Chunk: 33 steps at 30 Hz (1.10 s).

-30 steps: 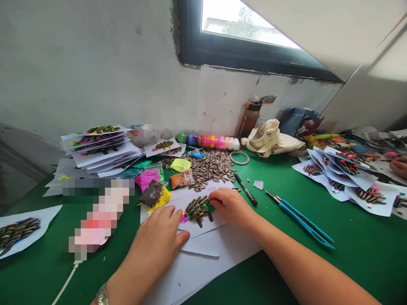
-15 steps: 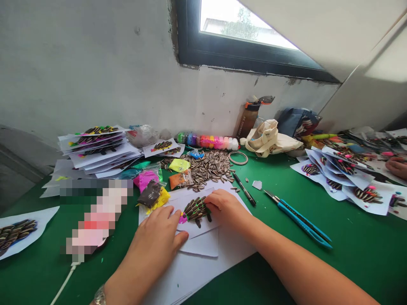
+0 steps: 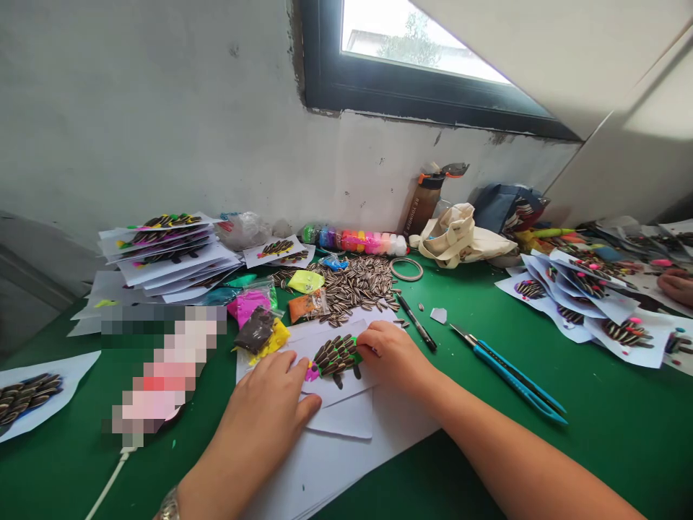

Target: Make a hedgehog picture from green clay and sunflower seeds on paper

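Observation:
A small sheet of white paper (image 3: 325,412) carries a seed-covered animal figure (image 3: 334,355), with a pink clay head, green clay at its edges and dark feet. My left hand (image 3: 271,397) rests on the left of the sheet beside the pink head, fingers stretched out and thumb apart. At the figure's right end is my right hand (image 3: 387,354), thumb and fingers pinched together next to the green clay. What lies between those fingertips is hidden. More white sheets (image 3: 303,484) lie underneath.
Behind my hands are a heap of sunflower seeds (image 3: 360,282) and bagged clay (image 3: 257,328). A pen (image 3: 416,321) and a long blue-handled tool (image 3: 509,372) lie right. Finished pictures are stacked left (image 3: 173,263) and right (image 3: 587,296). Another person's hand (image 3: 676,285) shows far right.
My right hand has shifted slightly to the right, showing more of the figure's green right end. My left hand stays in place on the paper.

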Each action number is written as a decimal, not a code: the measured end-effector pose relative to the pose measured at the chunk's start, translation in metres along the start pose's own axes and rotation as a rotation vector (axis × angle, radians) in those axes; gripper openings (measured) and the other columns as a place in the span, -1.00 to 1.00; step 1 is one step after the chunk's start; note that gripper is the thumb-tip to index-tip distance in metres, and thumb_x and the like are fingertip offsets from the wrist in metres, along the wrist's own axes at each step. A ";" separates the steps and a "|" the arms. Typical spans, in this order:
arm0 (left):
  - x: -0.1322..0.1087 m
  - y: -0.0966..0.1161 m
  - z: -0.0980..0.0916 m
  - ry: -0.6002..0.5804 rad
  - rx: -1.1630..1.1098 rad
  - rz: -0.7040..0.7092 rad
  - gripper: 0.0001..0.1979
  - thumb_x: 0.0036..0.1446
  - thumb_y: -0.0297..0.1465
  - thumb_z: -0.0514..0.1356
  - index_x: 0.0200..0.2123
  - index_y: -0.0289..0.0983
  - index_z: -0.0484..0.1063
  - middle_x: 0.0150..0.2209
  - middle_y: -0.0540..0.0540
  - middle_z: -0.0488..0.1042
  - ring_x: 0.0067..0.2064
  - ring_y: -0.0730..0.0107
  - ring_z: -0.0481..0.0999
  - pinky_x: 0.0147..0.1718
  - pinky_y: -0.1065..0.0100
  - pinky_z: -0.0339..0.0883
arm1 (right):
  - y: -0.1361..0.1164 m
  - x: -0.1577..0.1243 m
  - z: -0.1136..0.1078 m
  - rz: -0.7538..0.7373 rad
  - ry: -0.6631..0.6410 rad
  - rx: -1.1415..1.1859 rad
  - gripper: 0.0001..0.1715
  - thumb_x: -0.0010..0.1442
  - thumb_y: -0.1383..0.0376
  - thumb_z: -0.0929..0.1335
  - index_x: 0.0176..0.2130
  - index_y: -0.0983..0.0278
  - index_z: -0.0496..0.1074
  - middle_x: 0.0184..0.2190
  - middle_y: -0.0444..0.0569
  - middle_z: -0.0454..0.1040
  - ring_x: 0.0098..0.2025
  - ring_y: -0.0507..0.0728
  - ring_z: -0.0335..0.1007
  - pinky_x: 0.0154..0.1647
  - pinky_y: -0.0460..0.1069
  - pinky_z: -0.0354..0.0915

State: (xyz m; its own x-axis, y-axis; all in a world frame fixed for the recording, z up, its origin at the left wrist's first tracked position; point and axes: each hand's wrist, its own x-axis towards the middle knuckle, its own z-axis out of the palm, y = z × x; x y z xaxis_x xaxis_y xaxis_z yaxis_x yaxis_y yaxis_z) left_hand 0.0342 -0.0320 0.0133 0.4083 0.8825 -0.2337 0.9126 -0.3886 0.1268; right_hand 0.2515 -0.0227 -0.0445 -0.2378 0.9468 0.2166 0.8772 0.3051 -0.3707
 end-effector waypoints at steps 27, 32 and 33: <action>0.004 -0.002 0.004 -0.034 0.077 -0.011 -0.51 0.19 -0.25 0.09 0.16 -0.29 0.36 0.20 -0.22 0.33 0.22 0.02 0.27 0.14 0.07 0.21 | 0.051 0.028 0.002 0.196 0.073 -0.338 -0.72 0.30 0.36 0.23 -0.27 0.26 0.53 -0.27 0.03 0.47 -0.18 0.14 0.32 -0.18 -0.04 0.13; 0.005 -0.002 0.005 -0.043 0.094 -0.011 -0.48 0.19 -0.23 0.08 0.17 -0.30 0.35 0.22 -0.23 0.31 0.24 0.02 0.25 0.15 0.08 0.20 | 0.038 0.023 -0.005 0.146 0.005 -0.403 -0.76 0.25 0.44 0.24 -0.29 0.30 0.49 -0.25 0.07 0.46 -0.19 0.17 0.30 -0.23 0.00 0.10; 0.005 -0.002 0.005 -0.043 0.095 -0.012 -0.48 0.19 -0.22 0.08 0.17 -0.30 0.35 0.22 -0.23 0.31 0.24 0.02 0.25 0.15 0.08 0.20 | 0.035 0.022 -0.006 0.141 -0.005 -0.412 -0.77 0.24 0.46 0.24 -0.27 0.31 0.48 -0.25 0.08 0.46 -0.19 0.17 0.30 -0.24 0.00 0.10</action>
State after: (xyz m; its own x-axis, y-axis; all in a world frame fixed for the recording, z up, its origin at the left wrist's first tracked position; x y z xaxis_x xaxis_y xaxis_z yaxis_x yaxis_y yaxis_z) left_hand 0.0344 -0.0277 0.0066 0.3961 0.8759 -0.2756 0.9144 -0.4034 0.0320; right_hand 0.2794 0.0084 -0.0466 -0.1050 0.9772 0.1848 0.9942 0.1076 -0.0044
